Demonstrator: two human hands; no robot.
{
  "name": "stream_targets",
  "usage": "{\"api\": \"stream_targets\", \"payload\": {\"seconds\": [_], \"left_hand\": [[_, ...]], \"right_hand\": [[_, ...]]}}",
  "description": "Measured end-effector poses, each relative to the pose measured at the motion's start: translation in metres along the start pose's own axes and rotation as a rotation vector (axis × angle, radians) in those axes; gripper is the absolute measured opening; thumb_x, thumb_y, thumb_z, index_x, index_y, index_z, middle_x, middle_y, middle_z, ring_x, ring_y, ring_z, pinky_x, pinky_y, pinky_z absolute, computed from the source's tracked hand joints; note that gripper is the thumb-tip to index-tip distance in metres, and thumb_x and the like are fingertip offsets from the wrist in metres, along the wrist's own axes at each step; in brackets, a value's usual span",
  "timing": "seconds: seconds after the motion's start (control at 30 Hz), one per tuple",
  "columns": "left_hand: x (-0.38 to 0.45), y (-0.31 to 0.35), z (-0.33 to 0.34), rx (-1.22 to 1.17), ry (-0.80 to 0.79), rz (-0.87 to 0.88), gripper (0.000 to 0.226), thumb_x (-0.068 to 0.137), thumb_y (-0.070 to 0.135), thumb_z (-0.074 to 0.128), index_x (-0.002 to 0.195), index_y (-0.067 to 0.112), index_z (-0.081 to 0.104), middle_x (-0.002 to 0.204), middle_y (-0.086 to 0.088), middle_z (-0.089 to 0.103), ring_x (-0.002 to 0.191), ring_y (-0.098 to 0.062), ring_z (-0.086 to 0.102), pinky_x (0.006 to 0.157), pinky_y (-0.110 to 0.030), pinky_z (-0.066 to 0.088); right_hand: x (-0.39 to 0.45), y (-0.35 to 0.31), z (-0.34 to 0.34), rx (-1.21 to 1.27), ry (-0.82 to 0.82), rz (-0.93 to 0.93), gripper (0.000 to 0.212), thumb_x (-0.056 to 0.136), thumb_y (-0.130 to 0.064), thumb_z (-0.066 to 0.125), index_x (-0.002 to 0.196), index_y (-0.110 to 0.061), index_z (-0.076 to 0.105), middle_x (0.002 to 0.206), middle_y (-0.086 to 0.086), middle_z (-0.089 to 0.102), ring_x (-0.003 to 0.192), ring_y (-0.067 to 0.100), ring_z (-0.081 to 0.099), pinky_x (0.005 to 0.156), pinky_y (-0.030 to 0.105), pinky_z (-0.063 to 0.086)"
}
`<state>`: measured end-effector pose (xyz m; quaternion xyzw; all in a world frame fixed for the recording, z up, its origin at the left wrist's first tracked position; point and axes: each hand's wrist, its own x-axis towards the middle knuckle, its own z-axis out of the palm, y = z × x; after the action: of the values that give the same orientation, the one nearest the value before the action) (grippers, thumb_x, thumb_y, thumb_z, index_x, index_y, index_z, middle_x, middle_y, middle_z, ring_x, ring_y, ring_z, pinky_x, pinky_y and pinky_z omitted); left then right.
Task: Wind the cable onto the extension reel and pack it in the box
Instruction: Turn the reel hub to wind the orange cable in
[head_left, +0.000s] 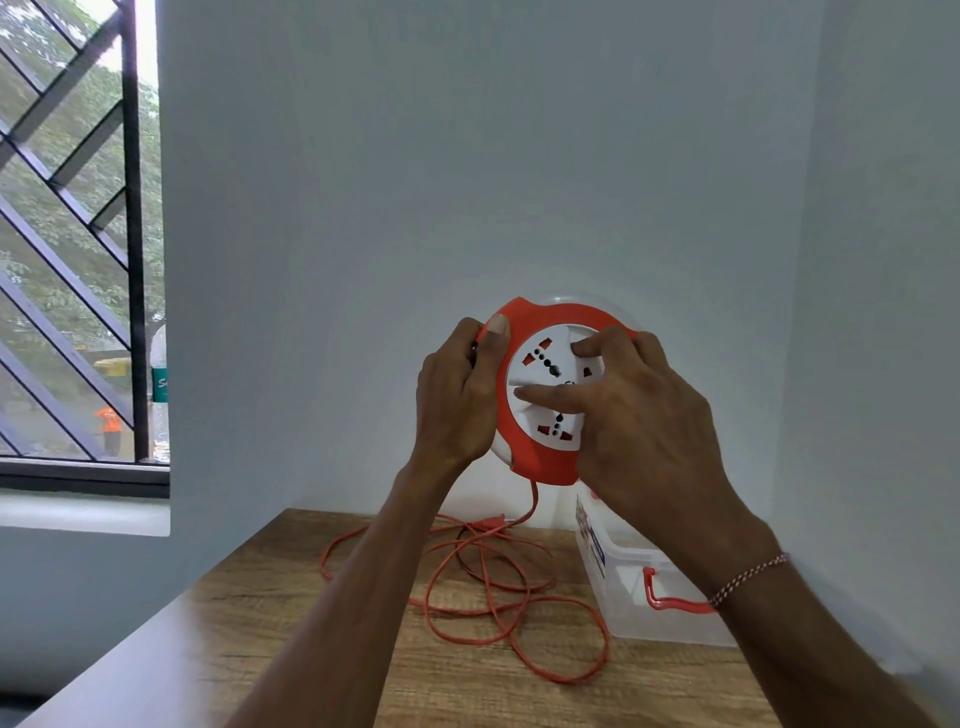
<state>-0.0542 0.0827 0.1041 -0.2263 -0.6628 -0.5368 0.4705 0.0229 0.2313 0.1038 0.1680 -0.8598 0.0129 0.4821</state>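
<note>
The round orange-and-white plastic extension reel (550, 395) is held up in the air above the wooden table (218, 623), its socket face toward the camera; the left hand (457, 400) grips its left rim, thumb curled over the orange edge; the right hand (634, 415) lies across the white centre, fingers bent onto it and gripping the winding part; the thin orange cable (483, 597) hangs from the reel's underside and lies in loose loops on the table; the clear plastic box (639, 587) with an orange latch stands just beside the loops, to their right.
</note>
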Motion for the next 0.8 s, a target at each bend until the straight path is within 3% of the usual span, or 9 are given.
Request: {"api": "stream_targets", "payload": {"seconds": [0.1,0.23,0.4,0.53,0.67,0.8], "left_hand": [[0.0,0.0,-0.001,-0.014,0.002,-0.01,0.043,0.096,0.05,0.04,0.095,0.013,0.062,0.077,0.006,0.071,0.065,-0.014,0.071,0.063,-0.037,0.063],[0.0,0.001,-0.001,-0.013,0.01,-0.014,0.044,0.096,0.051,0.04,0.093,0.012,0.061,0.076,0.001,0.07,0.063,-0.016,0.07,0.062,-0.042,0.062],[0.0,0.001,-0.001,-0.009,0.006,-0.027,0.039,0.096,0.051,0.04,0.095,0.019,0.061,0.079,0.008,0.071,0.069,-0.015,0.071,0.065,-0.04,0.063],[-0.001,0.001,-0.001,-0.029,0.002,-0.039,0.041,0.095,0.051,0.039,0.095,0.016,0.061,0.079,0.005,0.071,0.067,-0.017,0.071,0.064,-0.041,0.063],[-0.001,0.002,-0.001,-0.032,0.006,-0.046,0.038,0.096,0.049,0.038,0.093,0.019,0.06,0.082,0.002,0.071,0.068,-0.02,0.07,0.066,-0.044,0.062],[-0.002,0.003,-0.001,-0.021,0.014,-0.031,0.039,0.097,0.048,0.038,0.094,0.017,0.061,0.081,0.001,0.071,0.068,-0.021,0.069,0.066,-0.045,0.061]], "right_hand": [[-0.003,0.003,0.003,0.015,0.101,0.018,0.062,0.063,-0.037,0.082,0.122,-0.038,0.061,0.113,0.013,0.06,0.101,0.033,0.057,0.073,0.044,0.055],[-0.003,0.003,0.004,0.007,0.178,0.122,0.064,0.077,-0.064,0.059,0.133,-0.035,0.05,0.11,0.01,0.067,0.09,0.028,0.066,0.071,0.04,0.055],[0.002,-0.002,0.002,0.065,0.149,0.215,0.079,0.077,-0.077,0.032,0.138,-0.028,0.046,0.106,0.002,0.072,0.085,0.027,0.07,0.073,0.041,0.055],[0.003,0.004,0.001,0.103,0.175,0.125,0.068,0.081,-0.067,0.046,0.131,-0.022,0.054,0.108,0.005,0.071,0.096,0.027,0.064,0.076,0.042,0.055],[0.004,0.008,0.005,0.151,0.272,-0.022,0.041,0.084,-0.034,0.065,0.117,-0.01,0.064,0.11,0.014,0.067,0.103,0.033,0.059,0.08,0.045,0.056],[0.005,0.008,0.004,0.167,0.201,-0.062,0.031,0.073,-0.013,0.076,0.103,-0.018,0.072,0.115,0.015,0.063,0.109,0.036,0.053,0.079,0.05,0.055]]}}
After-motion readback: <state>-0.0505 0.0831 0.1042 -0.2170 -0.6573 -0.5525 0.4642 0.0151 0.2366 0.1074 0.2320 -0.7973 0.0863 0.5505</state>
